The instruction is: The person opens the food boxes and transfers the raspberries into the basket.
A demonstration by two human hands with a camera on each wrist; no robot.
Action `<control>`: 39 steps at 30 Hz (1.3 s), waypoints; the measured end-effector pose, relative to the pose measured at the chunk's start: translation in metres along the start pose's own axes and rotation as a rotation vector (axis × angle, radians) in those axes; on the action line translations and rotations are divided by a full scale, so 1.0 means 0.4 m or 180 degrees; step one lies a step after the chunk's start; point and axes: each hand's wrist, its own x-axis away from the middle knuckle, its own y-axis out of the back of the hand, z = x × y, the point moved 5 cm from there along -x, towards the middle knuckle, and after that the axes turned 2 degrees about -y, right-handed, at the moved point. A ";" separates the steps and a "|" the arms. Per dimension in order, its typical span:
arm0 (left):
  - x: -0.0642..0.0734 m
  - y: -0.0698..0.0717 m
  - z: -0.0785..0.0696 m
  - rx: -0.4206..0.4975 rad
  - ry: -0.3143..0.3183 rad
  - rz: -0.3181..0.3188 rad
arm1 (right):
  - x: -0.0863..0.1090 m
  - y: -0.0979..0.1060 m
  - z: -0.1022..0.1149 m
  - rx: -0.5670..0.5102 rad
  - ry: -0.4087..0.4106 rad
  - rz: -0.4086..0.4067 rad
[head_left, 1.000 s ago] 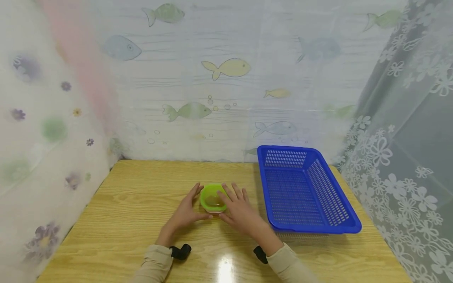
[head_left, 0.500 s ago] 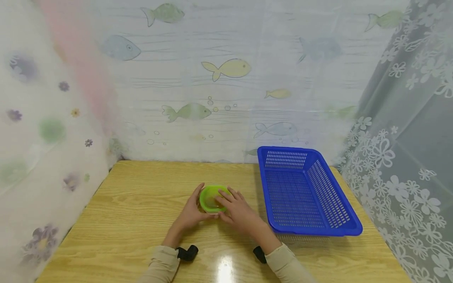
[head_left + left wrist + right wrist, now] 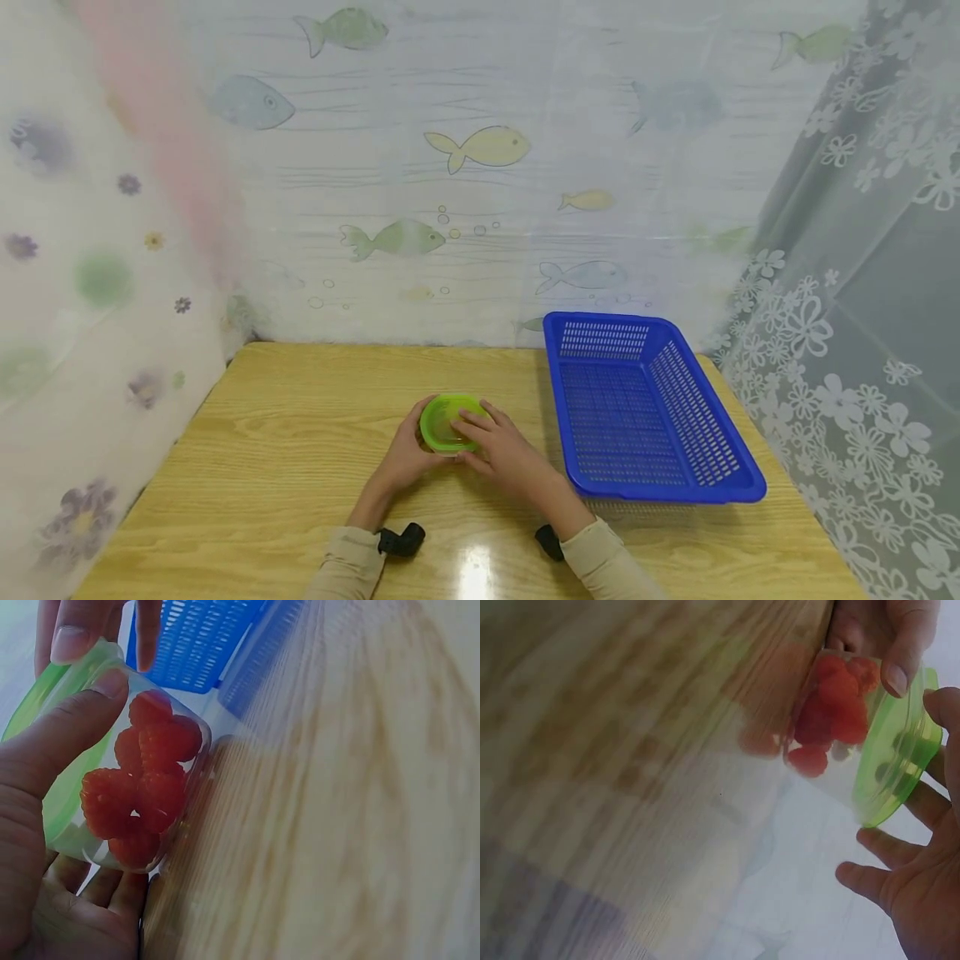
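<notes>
A clear plastic food container (image 3: 124,847) with raspberries (image 3: 139,791) inside stands on the wooden table, capped by a green lid (image 3: 433,433). My left hand (image 3: 403,458) grips the container from the left, its thumb across the near side by the lid's edge and its fingers round the other side. My right hand (image 3: 506,446) is on the lid from the right. Its thumb touches the near rim, and its spread, mostly straight fingers reach over the lid's top and edge. In the right wrist view, two of these fingers (image 3: 889,847) stand off the lid.
A blue perforated basket (image 3: 566,417) stands to the right of the hands, near the table's right edge. Behind the wooden table (image 3: 285,433) hangs a fish-patterned curtain (image 3: 480,250), with more sheer flowered curtains at both sides. Each wrist wears a black camera mount (image 3: 402,542).
My left hand has moved right and closed round the container. The right hand has settled closer over the lid, while the container has shifted slightly towards me. The basket has stayed put.
</notes>
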 end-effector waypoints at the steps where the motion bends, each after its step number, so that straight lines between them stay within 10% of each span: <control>1: 0.000 0.001 0.001 0.0006 -0.0018 -0.0007 | -0.001 -0.001 -0.001 -0.0022 -0.0017 0.0002; 16: 0.012 0.011 0.012 -0.0021 -0.0086 -0.0066 | -0.016 -0.006 -0.008 -0.0426 -0.0046 0.0045; 29: 0.007 0.007 0.011 0.0080 -0.0214 -0.0027 | -0.040 0.009 0.037 0.0182 0.0760 -0.0184; 39: 0.009 0.005 0.007 0.0141 -0.0298 -0.0001 | -0.043 0.009 0.040 0.0316 0.0815 -0.0165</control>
